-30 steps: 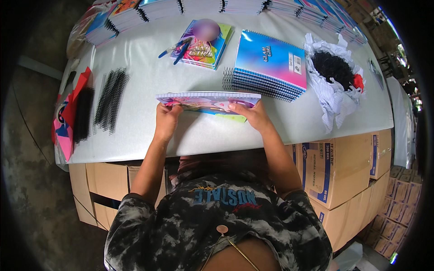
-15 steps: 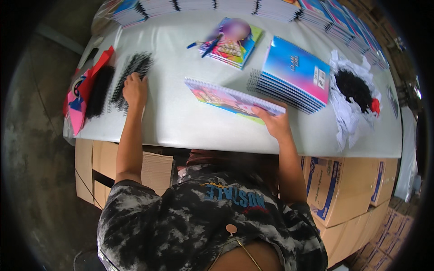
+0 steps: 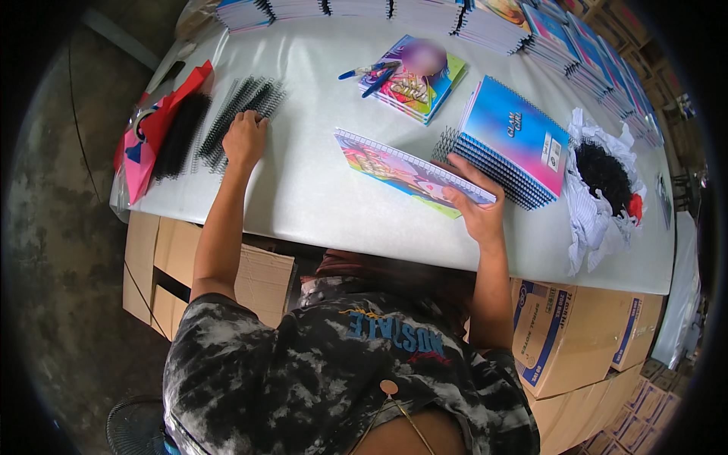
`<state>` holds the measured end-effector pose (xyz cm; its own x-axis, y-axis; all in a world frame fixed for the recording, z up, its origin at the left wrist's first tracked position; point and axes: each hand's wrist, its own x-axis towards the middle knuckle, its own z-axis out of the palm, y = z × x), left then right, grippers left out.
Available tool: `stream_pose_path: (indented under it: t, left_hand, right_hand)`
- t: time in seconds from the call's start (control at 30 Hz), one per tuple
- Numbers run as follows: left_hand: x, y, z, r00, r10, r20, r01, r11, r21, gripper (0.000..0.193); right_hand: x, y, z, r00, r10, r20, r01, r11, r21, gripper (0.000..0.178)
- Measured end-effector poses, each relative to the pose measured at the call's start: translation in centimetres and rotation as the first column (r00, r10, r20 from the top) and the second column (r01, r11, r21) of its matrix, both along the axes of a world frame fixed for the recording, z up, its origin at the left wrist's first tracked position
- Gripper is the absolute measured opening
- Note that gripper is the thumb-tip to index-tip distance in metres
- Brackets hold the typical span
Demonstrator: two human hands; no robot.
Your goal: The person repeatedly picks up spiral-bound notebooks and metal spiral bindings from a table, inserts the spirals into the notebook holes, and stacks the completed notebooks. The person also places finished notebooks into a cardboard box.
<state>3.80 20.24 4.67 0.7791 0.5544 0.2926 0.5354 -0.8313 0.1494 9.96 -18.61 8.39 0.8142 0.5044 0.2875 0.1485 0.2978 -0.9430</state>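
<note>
On the left of the table, my left hand (image 3: 245, 142) rests on a pile of black spiral binding coils (image 3: 241, 102), its fingers bent and pinched at the coils. Part of what they grip lies under the fingers. My right hand (image 3: 479, 206) holds a colourful notebook (image 3: 406, 173) by its right end, thumb on the cover and fingers behind the top. The notebook is tilted, its long punched edge upward with no coil visible in it. Just beyond it lies a stack of blue and pink notebooks (image 3: 516, 125) with dark spiral spines.
Pens (image 3: 379, 78) and a round purple item (image 3: 424, 58) lie on colourful notebooks (image 3: 447, 87). Red and pink wrapping (image 3: 173, 102) sits far left. Crumpled paper (image 3: 588, 231) holds a black tangle (image 3: 603, 167) at right. Bound notebook stacks (image 3: 425, 14) line the back; cartons (image 3: 565, 334) stand below.
The whole view has shifted slightly. My right hand's fingers now show raised behind the notebook's upper edge. My left hand stays at the coils, its fingers a little further along the pile.
</note>
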Motion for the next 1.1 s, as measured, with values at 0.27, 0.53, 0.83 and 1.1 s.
stream_pose_path:
  t: [0.27, 0.53, 0.83, 1.1]
  left_hand:
    - [0.2, -2.8, 0.9, 0.914, -0.039, 0.404, 0.111, 0.982, -0.155, 0.018]
    - [0.9, -4.7, 1.9, 0.934, -0.111, 0.338, 0.273, 0.834, -0.48, 0.03]
    - [0.9, -3.9, 1.4, 0.997, 0.02, 0.069, 0.059, 0.312, -0.948, 0.039]
    - [-0.1, -11.0, 7.2, 0.78, -0.43, 0.455, 0.621, 0.437, -0.651, 0.035]
  right_hand:
    - [0.8, -0.6, -1.3, 0.979, -0.051, 0.196, 0.068, 0.995, -0.08, 0.023]
    - [0.7, -0.4, -1.5, 0.979, -0.124, 0.161, 0.137, 0.988, -0.071, 0.023]
    - [0.5, -0.5, -1.6, 0.983, -0.116, 0.139, 0.125, 0.99, -0.06, 0.023]
    - [0.6, -0.6, -1.4, 0.984, -0.134, 0.118, 0.143, 0.988, -0.066, 0.023]
